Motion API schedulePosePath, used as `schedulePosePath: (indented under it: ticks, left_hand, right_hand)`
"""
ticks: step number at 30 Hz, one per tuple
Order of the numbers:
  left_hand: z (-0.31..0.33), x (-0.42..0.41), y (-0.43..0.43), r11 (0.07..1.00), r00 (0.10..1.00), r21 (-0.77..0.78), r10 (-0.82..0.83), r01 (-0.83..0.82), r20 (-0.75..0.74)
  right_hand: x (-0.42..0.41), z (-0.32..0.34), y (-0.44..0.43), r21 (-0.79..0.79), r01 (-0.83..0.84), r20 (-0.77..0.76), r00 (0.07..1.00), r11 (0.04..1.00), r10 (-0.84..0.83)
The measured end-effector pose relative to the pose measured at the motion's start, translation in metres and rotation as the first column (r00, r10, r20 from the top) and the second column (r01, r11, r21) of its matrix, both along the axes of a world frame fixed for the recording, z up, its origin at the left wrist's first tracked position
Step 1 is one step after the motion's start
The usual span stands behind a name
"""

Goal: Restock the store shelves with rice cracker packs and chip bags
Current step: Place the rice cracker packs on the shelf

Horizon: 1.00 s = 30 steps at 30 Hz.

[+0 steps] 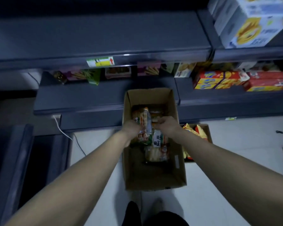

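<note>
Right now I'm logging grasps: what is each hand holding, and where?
The left hand grips a rice cracker pack by its left edge. The right hand reaches beside it; whether it holds anything cannot be told.

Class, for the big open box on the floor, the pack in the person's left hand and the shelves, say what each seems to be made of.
Box: brown corrugated cardboard, matte, with folded flaps.
Rice cracker pack: thin glossy plastic film, judging by its shine.
Shelves: probably painted metal, dark grey and smooth; the dim light leaves it uncertain.

Rice cracker pack (158, 141) reads "旺旺".
</note>
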<state>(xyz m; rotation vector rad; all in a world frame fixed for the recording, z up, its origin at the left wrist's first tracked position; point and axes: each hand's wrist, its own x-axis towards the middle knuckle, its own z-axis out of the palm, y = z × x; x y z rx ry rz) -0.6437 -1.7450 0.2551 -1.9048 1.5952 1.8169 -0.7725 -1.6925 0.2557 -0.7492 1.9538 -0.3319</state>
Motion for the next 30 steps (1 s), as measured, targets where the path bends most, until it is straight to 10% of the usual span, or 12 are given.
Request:
schedulePosePath:
  ticks: [17,30]
  left_hand:
    - [-0.147,-0.015,-0.016,0.927,0.96,0.263,0.279,-0.268,-0.008]
    - [-0.143,-0.014,-0.024,0.923,0.983,0.343,0.184,-0.172,-0.001]
  right_hand:
    - [0.012,-0.15,-0.032,0.149,0.261,0.235,0.928,0.954,-0.29]
    - [0.008,-0.154,-0.048,0.037,0.188,0.088,0.978,0.981,-0.19]
